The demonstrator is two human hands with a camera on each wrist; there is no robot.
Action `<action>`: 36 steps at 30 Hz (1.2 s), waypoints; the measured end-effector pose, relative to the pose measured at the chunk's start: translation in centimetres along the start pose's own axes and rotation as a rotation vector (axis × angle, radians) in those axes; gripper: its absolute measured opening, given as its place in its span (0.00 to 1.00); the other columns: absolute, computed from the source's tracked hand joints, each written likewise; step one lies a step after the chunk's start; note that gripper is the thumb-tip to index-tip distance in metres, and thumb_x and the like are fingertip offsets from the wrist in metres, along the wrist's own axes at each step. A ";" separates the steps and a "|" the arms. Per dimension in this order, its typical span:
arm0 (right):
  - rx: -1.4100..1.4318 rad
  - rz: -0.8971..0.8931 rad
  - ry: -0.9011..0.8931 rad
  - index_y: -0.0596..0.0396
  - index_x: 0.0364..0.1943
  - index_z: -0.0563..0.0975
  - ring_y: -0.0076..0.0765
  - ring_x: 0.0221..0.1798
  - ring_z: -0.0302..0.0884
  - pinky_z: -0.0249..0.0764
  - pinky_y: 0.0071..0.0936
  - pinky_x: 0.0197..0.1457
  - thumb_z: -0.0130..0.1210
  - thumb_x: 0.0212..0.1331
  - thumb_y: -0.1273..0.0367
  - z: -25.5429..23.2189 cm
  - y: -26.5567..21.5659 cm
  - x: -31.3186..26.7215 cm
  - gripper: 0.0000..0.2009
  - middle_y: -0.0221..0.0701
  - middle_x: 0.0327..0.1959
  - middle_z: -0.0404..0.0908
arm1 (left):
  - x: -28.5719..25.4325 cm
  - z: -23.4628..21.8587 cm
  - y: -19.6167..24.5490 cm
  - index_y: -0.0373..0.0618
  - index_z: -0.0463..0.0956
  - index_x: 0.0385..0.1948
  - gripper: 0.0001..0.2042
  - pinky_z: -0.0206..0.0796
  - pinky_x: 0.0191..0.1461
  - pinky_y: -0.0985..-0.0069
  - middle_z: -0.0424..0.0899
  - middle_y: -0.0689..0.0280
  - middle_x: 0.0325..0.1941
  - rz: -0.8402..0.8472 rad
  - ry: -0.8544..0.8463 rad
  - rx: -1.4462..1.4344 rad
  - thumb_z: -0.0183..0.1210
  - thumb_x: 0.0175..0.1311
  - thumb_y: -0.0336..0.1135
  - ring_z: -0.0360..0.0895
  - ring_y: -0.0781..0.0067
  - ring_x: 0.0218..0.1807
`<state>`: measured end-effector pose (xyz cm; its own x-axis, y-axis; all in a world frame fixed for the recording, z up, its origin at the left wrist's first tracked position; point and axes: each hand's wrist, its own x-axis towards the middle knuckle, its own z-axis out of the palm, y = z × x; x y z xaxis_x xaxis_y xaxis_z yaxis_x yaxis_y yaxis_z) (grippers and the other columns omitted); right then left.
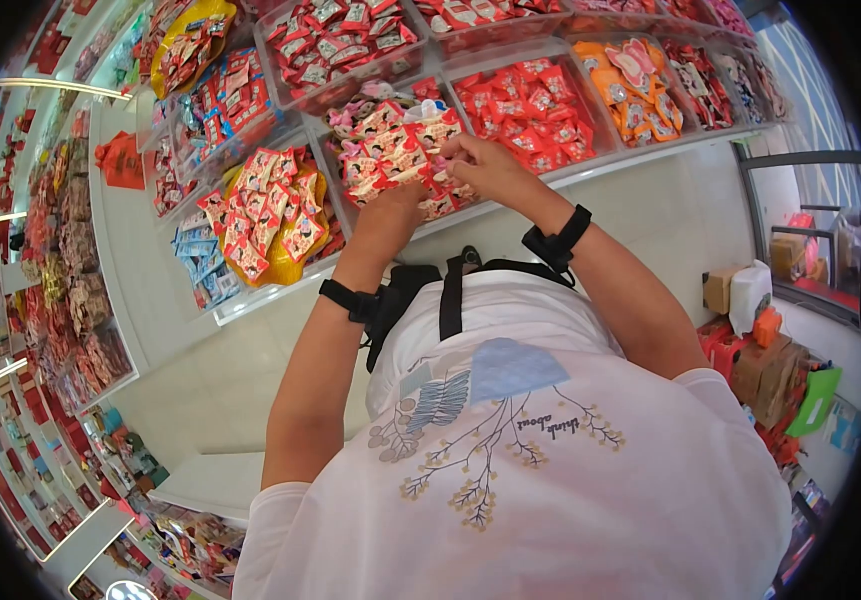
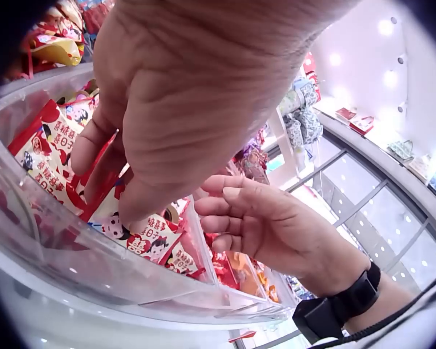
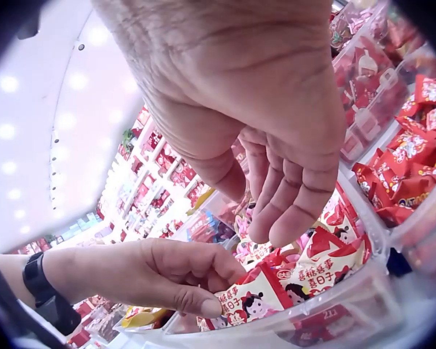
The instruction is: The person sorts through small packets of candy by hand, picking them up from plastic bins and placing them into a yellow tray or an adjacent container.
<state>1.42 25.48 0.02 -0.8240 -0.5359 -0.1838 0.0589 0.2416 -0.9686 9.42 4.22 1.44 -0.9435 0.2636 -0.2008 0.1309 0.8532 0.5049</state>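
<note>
Cream-and-red printed packets (image 1: 390,145) fill a clear plastic bin at the counter's front edge. My left hand (image 1: 390,222) is at the bin's near side; in the right wrist view the thumb and curled fingers of this left hand (image 3: 156,273) pinch a packet (image 3: 258,299) by its edge. Its fingertips are partly hidden among the packets in the left wrist view. Over the right part of the same bin is my right hand (image 1: 498,178). In the left wrist view the right hand (image 2: 269,225) has loosely bent fingers and holds nothing.
Right of the bin are red packets (image 1: 530,110) and orange packets (image 1: 630,95) in clear bins. To its left, a yellow dish (image 1: 320,215) holds similar cream-and-red packets, beside blue packets (image 1: 200,262). More bins stand behind. Cardboard boxes (image 1: 765,380) are at the far right.
</note>
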 end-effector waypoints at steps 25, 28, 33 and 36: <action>-0.461 -0.129 -0.139 0.49 0.40 0.83 0.44 0.40 0.85 0.78 0.41 0.45 0.57 0.60 0.66 1.4 1.1 -1.1 0.08 0.36 0.35 0.86 | -2.4 0.9 -2.3 0.48 0.81 0.39 0.09 0.76 0.48 0.60 0.82 0.61 0.39 0.001 0.150 0.057 0.65 0.61 0.38 0.82 0.56 0.46; -0.609 -0.170 -0.106 0.48 0.38 0.82 0.47 0.41 0.84 0.78 0.44 0.44 0.57 0.60 0.65 1.9 1.4 -0.8 0.07 0.34 0.35 0.86 | -2.3 1.2 -2.4 0.49 0.82 0.38 0.08 0.76 0.47 0.60 0.82 0.61 0.37 0.020 0.192 0.070 0.64 0.61 0.38 0.83 0.56 0.45; -0.820 -0.255 -0.062 0.48 0.35 0.81 0.49 0.40 0.84 0.77 0.47 0.42 0.56 0.60 0.67 2.5 1.6 -0.5 0.05 0.36 0.32 0.85 | -2.1 1.2 -2.0 0.49 0.81 0.37 0.07 0.77 0.46 0.60 0.82 0.62 0.38 0.003 0.193 0.135 0.64 0.60 0.38 0.83 0.56 0.44; -0.813 -0.274 -0.067 0.48 0.35 0.81 0.50 0.40 0.84 0.78 0.48 0.42 0.56 0.59 0.68 2.5 1.6 -0.5 0.05 0.37 0.32 0.85 | -2.0 1.1 -1.8 0.48 0.82 0.40 0.08 0.75 0.49 0.59 0.82 0.61 0.39 -0.029 0.151 0.105 0.63 0.63 0.38 0.82 0.55 0.46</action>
<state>3.29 24.09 -1.83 -0.7138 -0.7003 0.0045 -0.5803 0.5878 -0.5638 11.43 2.67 0.07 -0.9813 0.1741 -0.0815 0.1264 0.9040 0.4085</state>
